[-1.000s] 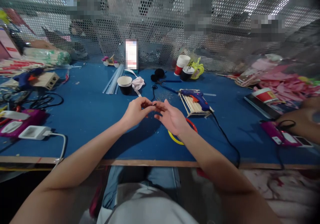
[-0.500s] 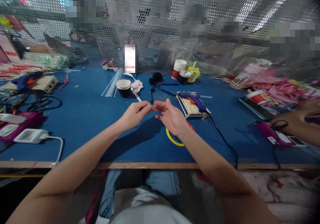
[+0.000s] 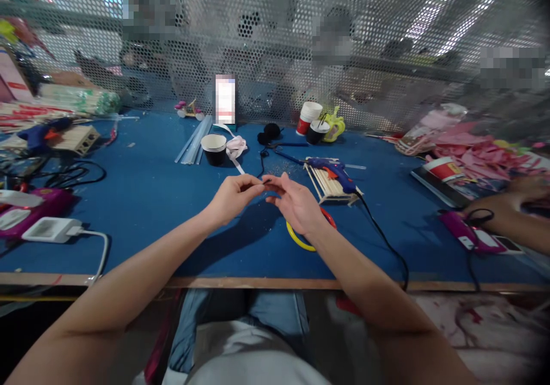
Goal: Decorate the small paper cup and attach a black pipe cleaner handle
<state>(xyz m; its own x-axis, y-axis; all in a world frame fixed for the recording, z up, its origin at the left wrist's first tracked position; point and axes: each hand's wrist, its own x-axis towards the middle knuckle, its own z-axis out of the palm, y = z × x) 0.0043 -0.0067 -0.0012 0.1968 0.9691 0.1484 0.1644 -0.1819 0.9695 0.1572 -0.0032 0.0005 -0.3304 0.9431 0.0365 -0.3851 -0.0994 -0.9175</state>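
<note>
My left hand (image 3: 234, 199) is closed, its thumb and forefinger pinching a thin black yarn (image 3: 261, 164) above the middle of the blue table. My right hand (image 3: 296, 201) faces it, palm inward, fingers stretched to the left and thumb apart. A dark bit of the yarn lies at the right fingertips; whether it loops round them I cannot tell. The strand leads back to a black yarn ball (image 3: 271, 131). Partly under my right wrist lies a yellow and red ring (image 3: 298, 240). A blue glue gun (image 3: 333, 173) rests on a small stick frame (image 3: 324, 183).
Behind my left hand stand a black paper cup (image 3: 213, 150), white ribbon (image 3: 236, 146) and clear strips (image 3: 195, 141). Pliers (image 3: 287, 154) lie near the yarn ball. Power strips (image 3: 34, 213) sit at left. Another person's hand (image 3: 494, 207) is at far right.
My left fingertips have shifted slightly right, against the right fingertips. The dark yarn at the right fingertips shows more clearly. The view has shifted a little.
</note>
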